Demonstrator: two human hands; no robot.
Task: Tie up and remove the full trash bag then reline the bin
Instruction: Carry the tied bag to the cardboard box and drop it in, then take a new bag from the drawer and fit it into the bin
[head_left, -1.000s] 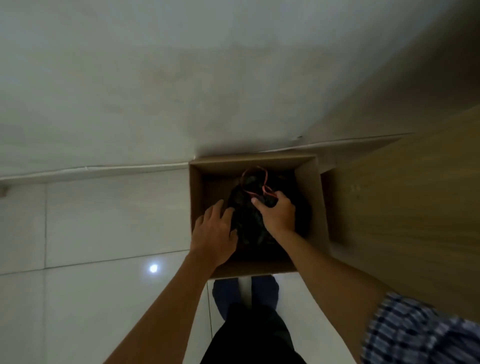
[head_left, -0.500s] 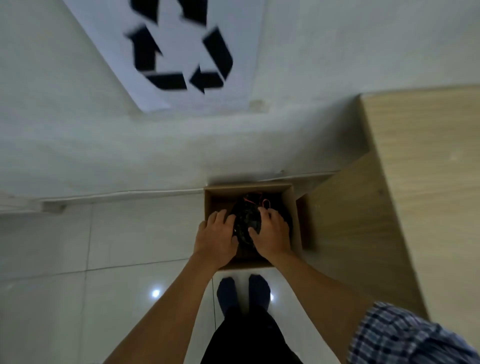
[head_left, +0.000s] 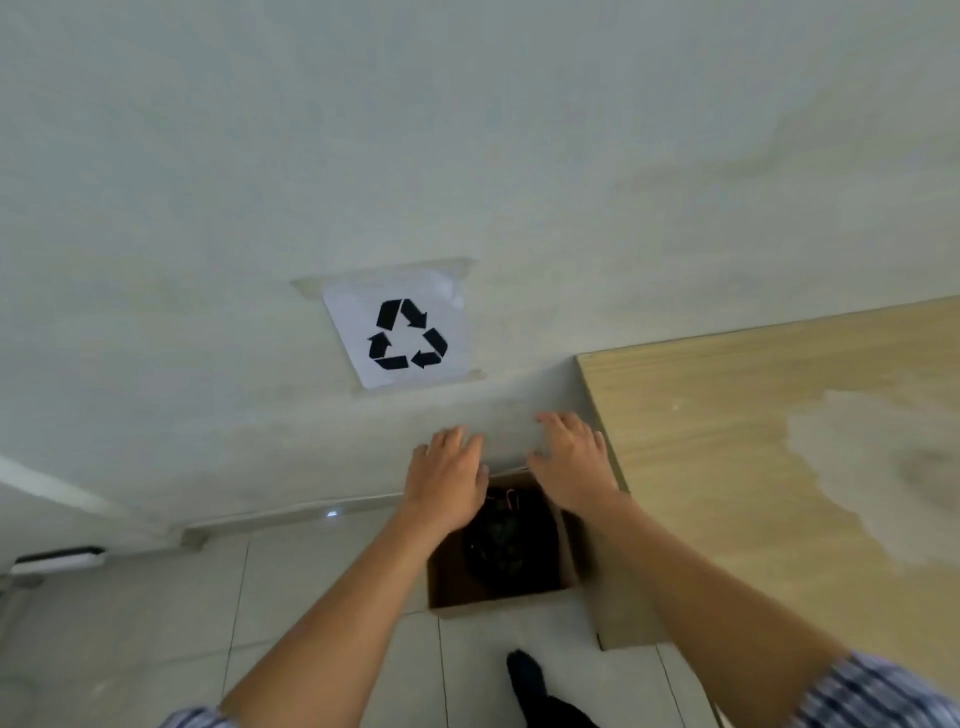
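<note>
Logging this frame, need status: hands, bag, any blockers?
Left hand and right hand open, above the box, holding nothing. Black trash bag sits in box, red ties on top. Wooden desk close on right.

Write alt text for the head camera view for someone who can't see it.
Both hands, left hand and right hand, hover open above a cardboard box holding a black trash bag with red ties. A recycling sign is taped to the wall; a wooden table stands to the right.

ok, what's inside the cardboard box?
A black trash bag with a red tie at its top sits inside the cardboard box. The bag hides the box floor, and its contents can't be seen.
</note>
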